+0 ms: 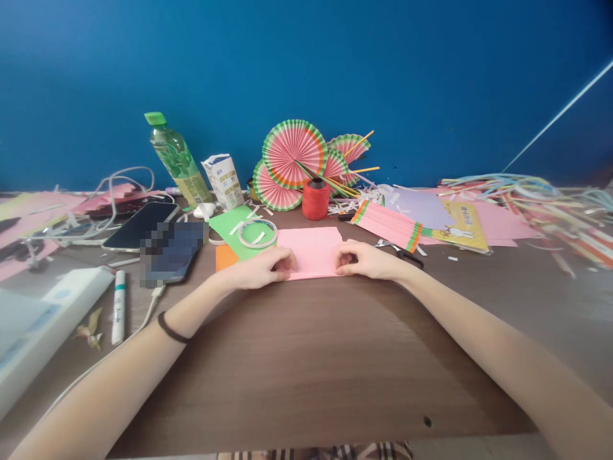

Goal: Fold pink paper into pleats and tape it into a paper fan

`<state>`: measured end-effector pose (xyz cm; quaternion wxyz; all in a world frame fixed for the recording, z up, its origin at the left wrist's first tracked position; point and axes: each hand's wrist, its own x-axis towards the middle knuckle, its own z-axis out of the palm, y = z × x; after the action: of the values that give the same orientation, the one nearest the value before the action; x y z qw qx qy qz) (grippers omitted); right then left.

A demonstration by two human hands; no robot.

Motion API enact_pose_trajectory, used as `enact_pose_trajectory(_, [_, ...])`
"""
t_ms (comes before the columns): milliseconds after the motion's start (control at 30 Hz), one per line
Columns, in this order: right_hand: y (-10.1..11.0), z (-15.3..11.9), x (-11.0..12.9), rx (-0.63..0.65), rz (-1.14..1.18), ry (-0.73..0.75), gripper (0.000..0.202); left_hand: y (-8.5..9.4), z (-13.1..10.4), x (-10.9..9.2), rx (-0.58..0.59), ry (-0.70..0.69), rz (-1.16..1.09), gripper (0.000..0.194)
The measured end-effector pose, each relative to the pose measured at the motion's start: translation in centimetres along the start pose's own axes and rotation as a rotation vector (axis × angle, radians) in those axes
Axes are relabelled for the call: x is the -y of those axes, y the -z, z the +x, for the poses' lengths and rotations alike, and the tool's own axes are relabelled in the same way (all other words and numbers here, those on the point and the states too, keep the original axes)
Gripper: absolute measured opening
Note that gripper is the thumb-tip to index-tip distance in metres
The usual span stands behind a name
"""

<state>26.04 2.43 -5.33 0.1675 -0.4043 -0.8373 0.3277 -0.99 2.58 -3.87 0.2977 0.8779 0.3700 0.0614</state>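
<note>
Okay, on my feed the pink paper (pixel 316 246) lies flat on the brown surface (pixel 316 358), btwn the two hands. Left hand (pixel 265 265): grip drawn together, thumb + fingertips clamped on the paper's near left corner. Right hand (pixel 366 260): same state, thumb + fingers pinched on the near right corner. So I've got the sheet btwn both grips, w/ its near edge running from one to the other & the rest spreading to the far side of the fingertips. Can't tell how much is tucked under them.

Just left of the sheet I see green paper (pixel 224 223) w/ a white ring (pixel 241 236) on it, + a bit of orange paper (pixel 225 258) by the left hand. Far side, approx. centre: red spool (pixel 315 203), paper fans (pixel 294 153) behind it. To its right, a pleated strip (pixel 387 223), then a yellow packet (pixel 464 227); black-handled scissors (pixel 410 257) sit nr the right hand. Far left: green-capped bottle (pixel 179 160), tilted in view, & a white carton (pixel 225 182). Nearer on the left: two phones (pixel 138 227), plus a white marker (pixel 118 306).
</note>
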Motion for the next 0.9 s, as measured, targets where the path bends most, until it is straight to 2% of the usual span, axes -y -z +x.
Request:
enact_pose_trajectory(133, [0.0, -0.2, -0.1, -0.004, -0.02, 0.028, 0.012, 0.0, 0.0, -0.3, 0.037, -0.047, 0.017, 0.026])
enact_pose_trajectory(333, [0.0, -0.3, 0.1, 0.041, -0.053, 0.137, 0.029, 0.1, -0.1, -0.9, 0.09, -0.086, 0.154, 0.041])
enact_pose_trajectory(533, [-0.1, -0.1, -0.3, 0.093, -0.114, 0.193, 0.027, 0.0, -0.1, -0.6, 0.111, -0.084, 0.212, 0.04])
enact_pose_trajectory(900, [0.2, 0.0, 0.2, 0.176, -0.14, 0.163, 0.026, 0.3, -0.2, -1.5, 0.158, -0.006, 0.244, 0.039])
